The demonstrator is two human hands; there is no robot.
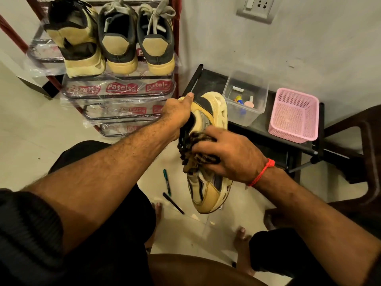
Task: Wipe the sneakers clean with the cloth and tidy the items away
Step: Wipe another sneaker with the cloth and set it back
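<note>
A yellow and grey sneaker hangs in the air over the floor, toe pointing towards me. My left hand grips its heel and collar, thumb up along the back. My right hand presses a dark patterned cloth against the sneaker's laces and side, fingers curled round the cloth. Three more sneakers stand heel-out on the top shelf of a shoe rack at the upper left.
A low black stand by the wall carries a clear plastic box of small items and a pink basket. Two pens lie on the tiled floor near my feet. A brown chair stands at the right.
</note>
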